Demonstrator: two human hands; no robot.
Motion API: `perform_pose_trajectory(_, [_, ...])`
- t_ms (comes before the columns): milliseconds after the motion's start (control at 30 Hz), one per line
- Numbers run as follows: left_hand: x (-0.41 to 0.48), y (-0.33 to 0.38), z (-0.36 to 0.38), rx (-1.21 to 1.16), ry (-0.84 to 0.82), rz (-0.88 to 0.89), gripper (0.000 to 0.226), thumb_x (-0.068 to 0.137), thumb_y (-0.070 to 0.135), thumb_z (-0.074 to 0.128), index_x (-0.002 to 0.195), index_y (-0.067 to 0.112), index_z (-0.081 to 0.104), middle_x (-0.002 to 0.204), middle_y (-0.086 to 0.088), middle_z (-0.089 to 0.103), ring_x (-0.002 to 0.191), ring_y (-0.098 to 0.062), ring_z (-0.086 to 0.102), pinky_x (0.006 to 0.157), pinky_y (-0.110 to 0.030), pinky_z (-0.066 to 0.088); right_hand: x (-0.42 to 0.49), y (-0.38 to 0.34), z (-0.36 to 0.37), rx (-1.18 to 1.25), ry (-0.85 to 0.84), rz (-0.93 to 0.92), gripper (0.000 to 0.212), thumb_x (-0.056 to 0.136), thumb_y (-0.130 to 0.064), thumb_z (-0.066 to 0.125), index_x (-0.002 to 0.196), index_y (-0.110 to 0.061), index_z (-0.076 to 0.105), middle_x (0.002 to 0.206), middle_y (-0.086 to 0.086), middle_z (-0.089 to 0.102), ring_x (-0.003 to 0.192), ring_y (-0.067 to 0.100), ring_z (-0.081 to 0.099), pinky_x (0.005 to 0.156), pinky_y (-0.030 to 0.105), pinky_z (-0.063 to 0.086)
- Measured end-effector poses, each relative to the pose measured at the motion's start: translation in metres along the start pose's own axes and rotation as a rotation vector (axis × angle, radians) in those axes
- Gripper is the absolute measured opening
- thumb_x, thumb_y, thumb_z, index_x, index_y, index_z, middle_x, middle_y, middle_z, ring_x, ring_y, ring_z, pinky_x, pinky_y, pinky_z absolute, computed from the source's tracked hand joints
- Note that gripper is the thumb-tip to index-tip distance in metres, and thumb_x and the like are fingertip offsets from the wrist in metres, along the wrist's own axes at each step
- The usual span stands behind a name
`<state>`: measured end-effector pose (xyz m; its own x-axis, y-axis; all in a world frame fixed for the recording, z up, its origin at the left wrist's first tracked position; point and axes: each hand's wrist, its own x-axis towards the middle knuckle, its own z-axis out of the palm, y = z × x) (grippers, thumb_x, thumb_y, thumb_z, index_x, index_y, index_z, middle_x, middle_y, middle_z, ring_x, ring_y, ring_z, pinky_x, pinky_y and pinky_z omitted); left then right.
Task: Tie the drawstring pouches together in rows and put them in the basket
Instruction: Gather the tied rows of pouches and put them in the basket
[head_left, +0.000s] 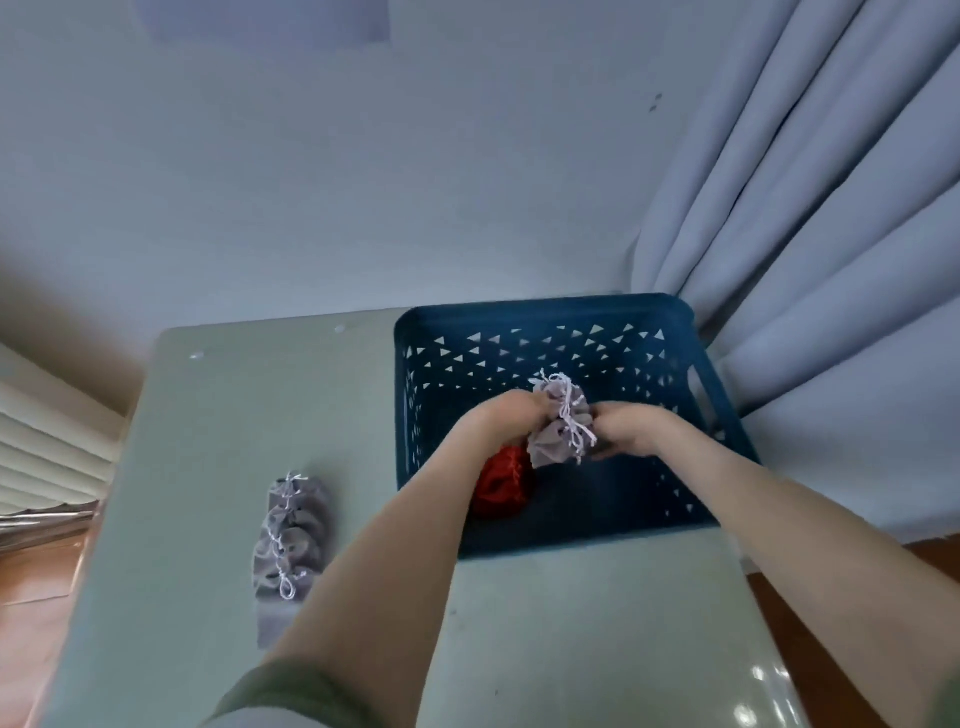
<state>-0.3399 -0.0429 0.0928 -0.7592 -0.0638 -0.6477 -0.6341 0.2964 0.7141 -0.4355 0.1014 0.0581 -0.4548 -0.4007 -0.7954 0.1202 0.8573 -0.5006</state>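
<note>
Grey fabric drawstring pouches tied in a row with white cord (558, 431) are held over the interior of the dark blue plastic basket with triangular perforations (519, 353). The left hand (506, 415) grips the row's left side with curled fingers. The right hand (631, 428) grips its right side the same way.

Step in hand, as judged: placing a tied row in the basket. The next move calls for lowering the row to the basket floor beside the red fabric pouch bundle (501, 480), then releasing both grips.

Count:
- Basket: one.
- Grey rows: two, one held and one lying on the pale green table (571, 623) left of the basket, the second grey pouch row (288, 535).
- Red bundle: one, inside the basket.
- Pouches per row: too blurred to count.
</note>
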Motion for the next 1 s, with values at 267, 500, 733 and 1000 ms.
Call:
perform_pose_trajectory(267, [0.054, -0.014, 0.018, 0.730, 0.077, -0.166, 0.041, 0.097, 0.022, 0.039, 0.135, 0.010, 0.045, 0.145, -0.013, 0.033, 0.134, -0.035, 0.021, 0.108, -0.044, 0.023, 0.051, 0.019, 0.012, -0.318, -0.027, 0.372, 0.013, 0.095, -0.014, 0.051, 0.085, -0.007, 0.055, 0.077, 0.007, 0.058, 0.065, 0.018, 0.056, 0.059, 0.028, 0.047])
perform_pose_trajectory(500, [0.045, -0.014, 0.014, 0.658, 0.140, -0.079, 0.042, 0.096, 0.035, 0.044, 0.134, 0.015, 0.048, 0.137, -0.013, 0.042, 0.130, -0.034, 0.028, 0.104, -0.043, 0.029, 0.025, -0.010, 0.008, -0.710, 0.126, 0.257, 0.055, 0.086, -0.019, 0.068, 0.131, -0.002, 0.042, 0.119, 0.012, 0.054, 0.094, 0.021, 0.053, 0.074, 0.027, 0.047])
perform_pose_trajectory(733, [-0.018, -0.004, 0.000, 0.541, 0.228, 0.100, 0.036, 0.095, 0.017, 0.039, 0.128, 0.014, 0.053, 0.132, -0.011, 0.054, 0.124, -0.031, 0.043, 0.102, -0.039, 0.038, -0.054, -0.042, 0.023, -0.492, 0.382, 0.000, 0.060, 0.091, -0.010, 0.052, 0.145, -0.006, 0.024, 0.134, 0.016, 0.044, 0.111, 0.027, 0.051, 0.083, 0.032, 0.047])
perform_pose_trajectory(1000, [-0.159, -0.073, -0.030, 0.116, 0.688, 0.402, 0.046, 0.085, -0.010, 0.034, 0.115, 0.010, 0.063, 0.117, -0.002, 0.064, 0.107, -0.013, 0.056, 0.082, -0.002, 0.032, -0.138, -0.092, 0.143, -0.257, 0.564, -0.603, 0.035, 0.093, -0.017, 0.056, 0.127, -0.012, 0.052, 0.115, 0.002, 0.055, 0.101, 0.014, 0.050, 0.088, 0.025, 0.041])
